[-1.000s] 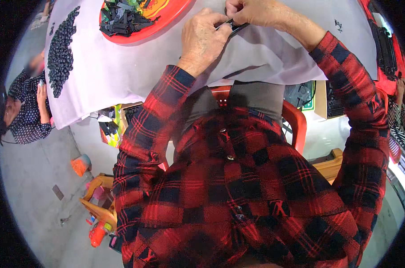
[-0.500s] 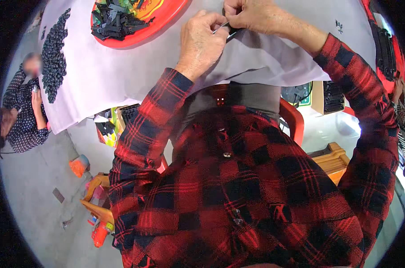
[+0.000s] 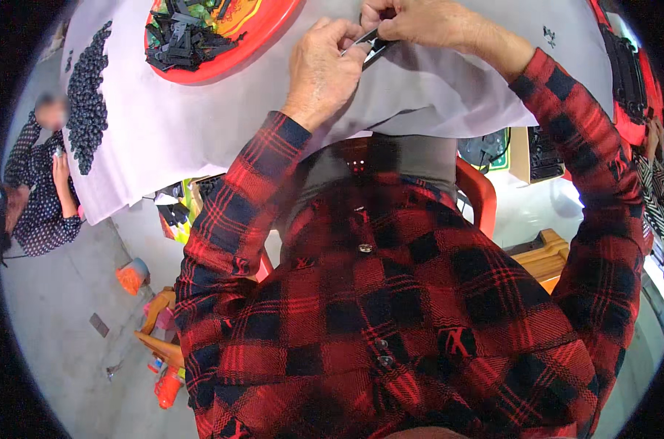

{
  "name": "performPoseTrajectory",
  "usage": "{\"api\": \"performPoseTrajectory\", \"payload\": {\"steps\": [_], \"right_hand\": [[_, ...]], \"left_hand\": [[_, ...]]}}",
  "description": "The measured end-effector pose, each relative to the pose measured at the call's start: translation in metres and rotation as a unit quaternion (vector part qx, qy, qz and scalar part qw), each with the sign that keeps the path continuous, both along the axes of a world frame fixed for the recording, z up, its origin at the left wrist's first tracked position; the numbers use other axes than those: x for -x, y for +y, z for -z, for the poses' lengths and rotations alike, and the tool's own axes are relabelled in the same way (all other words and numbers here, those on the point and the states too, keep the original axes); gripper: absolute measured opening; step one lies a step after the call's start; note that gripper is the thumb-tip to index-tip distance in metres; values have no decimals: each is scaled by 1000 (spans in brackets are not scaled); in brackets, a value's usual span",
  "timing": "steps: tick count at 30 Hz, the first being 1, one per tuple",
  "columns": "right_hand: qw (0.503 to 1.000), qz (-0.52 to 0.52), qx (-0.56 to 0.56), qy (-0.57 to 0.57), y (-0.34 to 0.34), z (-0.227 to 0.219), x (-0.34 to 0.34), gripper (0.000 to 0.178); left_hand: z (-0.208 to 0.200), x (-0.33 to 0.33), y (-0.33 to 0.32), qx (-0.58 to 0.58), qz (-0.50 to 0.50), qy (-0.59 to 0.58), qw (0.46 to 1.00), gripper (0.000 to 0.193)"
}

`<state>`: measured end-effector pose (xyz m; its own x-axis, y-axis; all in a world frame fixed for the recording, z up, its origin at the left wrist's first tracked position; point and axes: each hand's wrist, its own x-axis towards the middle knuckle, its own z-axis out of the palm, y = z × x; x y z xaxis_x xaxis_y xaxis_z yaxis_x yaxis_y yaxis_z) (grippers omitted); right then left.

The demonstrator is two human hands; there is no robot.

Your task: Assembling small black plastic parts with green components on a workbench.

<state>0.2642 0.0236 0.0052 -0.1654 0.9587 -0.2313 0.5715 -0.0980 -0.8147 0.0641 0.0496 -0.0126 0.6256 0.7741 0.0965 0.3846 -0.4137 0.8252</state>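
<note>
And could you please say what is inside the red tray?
The red tray holds a heap of black pieces, with some green ones among them; a yellow-orange pattern shows beside the heap. Whatever lies beneath is covered; the tray's far side is out of frame.

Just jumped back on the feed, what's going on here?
The left hand and right hand together hold a narrow dark piece above the pale cloth. Left of them sits a red tray bearing black parts; farther left lies a pile of small black pieces.
</note>
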Motion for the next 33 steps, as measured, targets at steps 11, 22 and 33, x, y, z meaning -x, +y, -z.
{"api": "performPoseTrajectory", "payload": {"steps": [11, 22, 33], "right_hand": [[999, 27, -21, -1, 1, 10, 3, 6], [997, 5, -5, 74, 0, 15, -2, 9], [998, 43, 42, 17, 2, -3, 7, 10]], "left_hand": [[8, -1, 4, -12, 1, 5, 1000, 18], [6, -1, 3, -31, 6, 12, 999, 22], [-21, -4, -6, 31, -17, 11, 999, 10]]}}
